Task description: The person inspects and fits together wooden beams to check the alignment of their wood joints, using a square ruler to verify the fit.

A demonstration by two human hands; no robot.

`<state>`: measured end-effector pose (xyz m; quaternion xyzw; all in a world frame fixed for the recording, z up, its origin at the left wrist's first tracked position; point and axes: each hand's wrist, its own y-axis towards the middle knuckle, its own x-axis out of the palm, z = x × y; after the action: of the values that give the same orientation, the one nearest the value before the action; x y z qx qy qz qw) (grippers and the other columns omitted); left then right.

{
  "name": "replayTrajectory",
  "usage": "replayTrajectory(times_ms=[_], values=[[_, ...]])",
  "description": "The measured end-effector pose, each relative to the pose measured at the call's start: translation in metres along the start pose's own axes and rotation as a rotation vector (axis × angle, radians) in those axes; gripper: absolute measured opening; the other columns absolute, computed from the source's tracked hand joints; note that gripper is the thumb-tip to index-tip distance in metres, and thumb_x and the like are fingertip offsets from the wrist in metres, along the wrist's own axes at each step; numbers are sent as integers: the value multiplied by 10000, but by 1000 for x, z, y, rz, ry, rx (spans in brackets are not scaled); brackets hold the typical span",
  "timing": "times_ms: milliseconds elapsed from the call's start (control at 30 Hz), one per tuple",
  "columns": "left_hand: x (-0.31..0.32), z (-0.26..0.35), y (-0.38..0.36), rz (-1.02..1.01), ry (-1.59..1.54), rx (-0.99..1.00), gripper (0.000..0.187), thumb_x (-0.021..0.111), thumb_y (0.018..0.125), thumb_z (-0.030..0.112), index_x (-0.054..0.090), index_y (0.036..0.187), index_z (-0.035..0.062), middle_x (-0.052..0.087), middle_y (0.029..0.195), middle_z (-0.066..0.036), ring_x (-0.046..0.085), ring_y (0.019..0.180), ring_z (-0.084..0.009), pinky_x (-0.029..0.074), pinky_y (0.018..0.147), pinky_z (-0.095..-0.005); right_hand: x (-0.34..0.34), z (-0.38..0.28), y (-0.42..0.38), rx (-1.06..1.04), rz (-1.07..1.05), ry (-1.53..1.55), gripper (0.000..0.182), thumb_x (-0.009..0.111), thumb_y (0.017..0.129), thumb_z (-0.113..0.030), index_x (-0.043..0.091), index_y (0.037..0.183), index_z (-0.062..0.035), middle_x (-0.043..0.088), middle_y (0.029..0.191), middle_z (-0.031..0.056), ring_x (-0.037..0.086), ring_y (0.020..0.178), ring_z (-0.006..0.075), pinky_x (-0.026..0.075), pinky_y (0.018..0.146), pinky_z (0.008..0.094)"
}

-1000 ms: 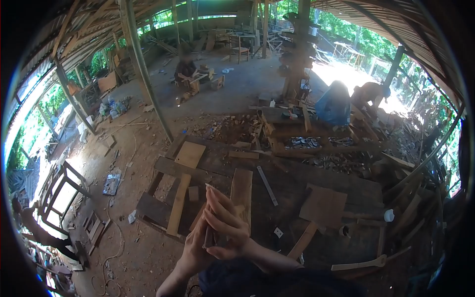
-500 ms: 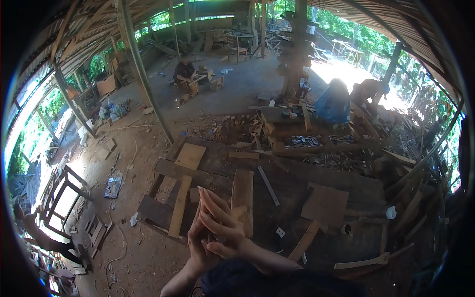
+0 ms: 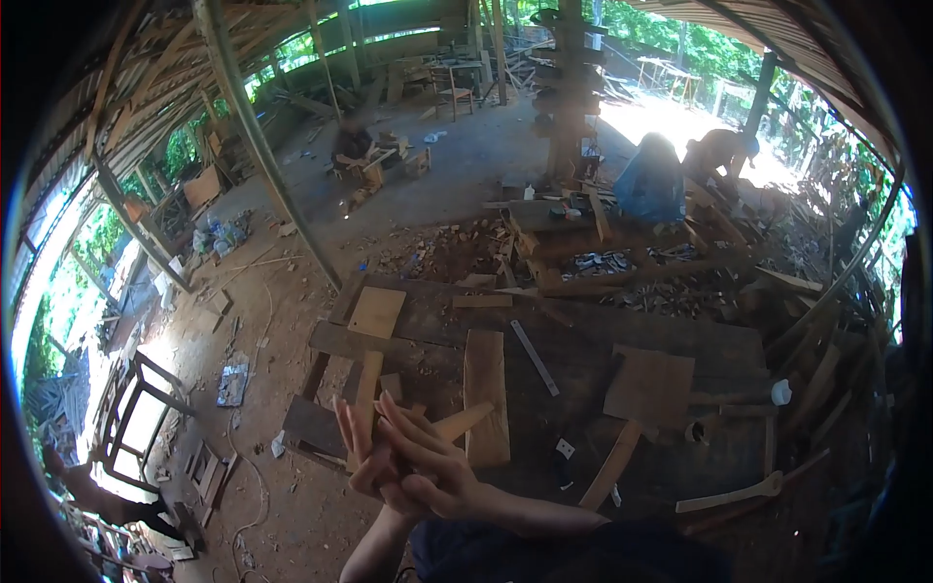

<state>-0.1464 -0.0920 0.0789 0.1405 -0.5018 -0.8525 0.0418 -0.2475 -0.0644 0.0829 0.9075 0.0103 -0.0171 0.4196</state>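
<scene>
My left hand (image 3: 364,457) and my right hand (image 3: 428,462) are pressed against each other above the near edge of the dark workbench (image 3: 573,340). Their fingers point up and stand somewhat apart, and no object shows between them. Behind the hands lie a narrow light board (image 3: 368,381) and a wider board (image 3: 485,389), with a short wooden piece (image 3: 465,422) slanting onto the wider one. A metal ruler (image 3: 535,358) rests to the right of these, and a square brown panel (image 3: 649,387) lies farther right.
One person (image 3: 352,146) sits at the back left; another person (image 3: 719,154) bends over at the right. A third person (image 3: 107,496) is at the lower left by a chair frame (image 3: 141,413). A wooden post (image 3: 262,146) rises beyond the bench.
My fingers have spread and the hands have tilted, with the fingertips farther apart. The view has shifted slightly, showing more of the short slanting wooden piece.
</scene>
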Motion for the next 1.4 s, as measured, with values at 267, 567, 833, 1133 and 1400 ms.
replayTrajectory(times_ms=[267, 567, 833, 1133, 1400], values=[[26, -14, -7, 178, -304, 62, 410, 423, 1053, 416, 370, 1174, 28, 529, 1285, -236, 556, 1228, -455, 451, 1084, -564, -12, -2, -22, 297, 13, 6, 638, 462, 1035, -372, 352, 1523, 24, 254, 1611, 260, 297, 1480, 402, 298, 1166, 471], [43, -16, 14, 160, -355, -5, 422, 206, 1081, 450, 311, 1137, 45, 543, 1187, -257, 664, 1021, -423, 607, 859, -491, -26, 86, -70, 524, 210, 84, 572, 494, 1051, -282, 353, 1532, -7, 240, 1639, 183, 243, 1513, 318, 234, 1199, 423], [77, 0, 29, 326, -579, -99, 410, 219, 1077, 447, 337, 1086, 54, 556, 1123, -253, 690, 852, -353, 624, 742, -420, -27, 33, -37, 301, 203, 38, 540, 464, 1063, -278, 364, 1538, -41, 234, 1645, 161, 196, 1531, 299, 203, 1213, 418], [62, -36, 34, 200, -656, -139, 377, 211, 1073, 431, 328, 1085, 72, 552, 1111, -262, 701, 776, -373, 627, 669, -411, -29, 131, -80, 816, 276, -101, 645, 471, 1045, -465, 347, 1558, -94, 239, 1645, 132, 206, 1523, 260, 244, 1196, 414], [46, -68, 50, 128, -744, -180, 394, 253, 1056, 481, 350, 1104, 102, 578, 1113, -259, 693, 630, -332, 597, 515, -332, 12, 106, -72, 511, 424, 19, 648, 498, 1040, -439, 324, 1565, -102, 261, 1628, 138, 273, 1496, 262, 278, 1182, 407]])
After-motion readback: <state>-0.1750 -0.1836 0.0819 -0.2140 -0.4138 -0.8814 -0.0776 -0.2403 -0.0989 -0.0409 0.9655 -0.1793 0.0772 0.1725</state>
